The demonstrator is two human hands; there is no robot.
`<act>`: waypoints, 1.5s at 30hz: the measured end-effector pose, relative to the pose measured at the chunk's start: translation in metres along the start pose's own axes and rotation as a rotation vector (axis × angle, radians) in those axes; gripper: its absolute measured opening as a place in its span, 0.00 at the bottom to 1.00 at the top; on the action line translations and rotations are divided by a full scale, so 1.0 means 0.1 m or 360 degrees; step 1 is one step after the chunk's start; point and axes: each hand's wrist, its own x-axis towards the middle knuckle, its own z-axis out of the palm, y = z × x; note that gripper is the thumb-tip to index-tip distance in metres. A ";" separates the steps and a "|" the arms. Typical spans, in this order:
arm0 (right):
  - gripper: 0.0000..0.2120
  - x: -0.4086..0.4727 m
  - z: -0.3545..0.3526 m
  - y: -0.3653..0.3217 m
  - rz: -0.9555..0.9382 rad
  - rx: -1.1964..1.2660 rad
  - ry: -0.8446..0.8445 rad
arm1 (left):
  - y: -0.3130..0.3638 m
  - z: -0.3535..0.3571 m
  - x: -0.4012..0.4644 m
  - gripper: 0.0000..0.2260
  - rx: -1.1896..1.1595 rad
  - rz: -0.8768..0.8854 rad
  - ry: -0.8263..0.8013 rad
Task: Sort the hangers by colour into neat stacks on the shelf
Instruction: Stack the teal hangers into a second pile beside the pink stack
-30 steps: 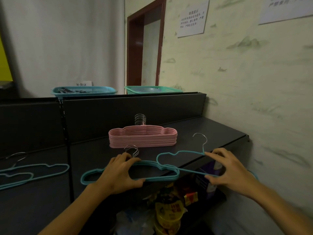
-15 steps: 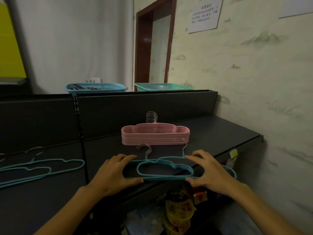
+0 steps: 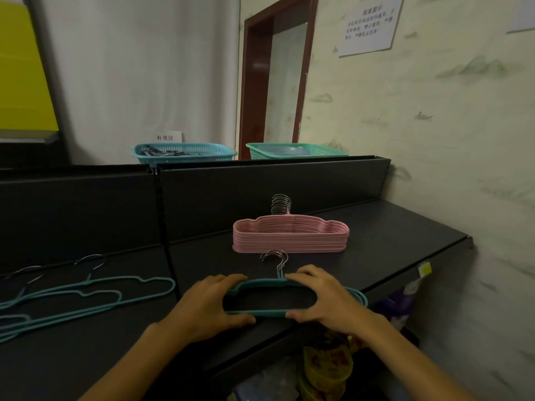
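A small stack of teal hangers [image 3: 270, 313] lies near the front edge of the black shelf [image 3: 390, 235], metal hooks pointing away from me. My left hand [image 3: 208, 305] grips its left end and my right hand [image 3: 324, 299] grips its right end, thumbs under the bottom bar. Behind it sits a neat stack of pink hangers [image 3: 291, 234] with hooks lined up. Loose teal hangers [image 3: 86, 296] lie scattered on the shelf section to the left.
A blue basket [image 3: 185, 153] and a green basket [image 3: 295, 150] stand on top of the shelf's back panel. The wall runs along the right. Packaged goods [image 3: 327, 369] sit on the lower shelf under the front edge.
My right hand brought the single teal hanger leftward onto the teal stack; both hands now squeeze the stack together from its ends.
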 end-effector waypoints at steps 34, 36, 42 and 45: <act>0.32 -0.15 -0.50 -0.04 0.0399 -0.0444 -0.0400 | 0.09 -0.27 0.30 0.33 0.0283 -0.0133 -0.0521; 0.32 -0.16 -0.49 -0.04 0.0382 -0.0474 -0.0380 | 0.10 -0.28 0.31 0.34 0.0318 -0.0139 -0.0523; 0.35 -0.21 -0.46 0.05 0.0370 -0.0336 -0.0302 | 0.07 -0.25 0.32 0.35 0.0333 -0.0145 -0.0509; 0.36 -0.22 -0.44 0.08 0.0359 -0.0323 -0.0288 | 0.09 -0.27 0.29 0.34 0.0340 -0.0129 -0.0491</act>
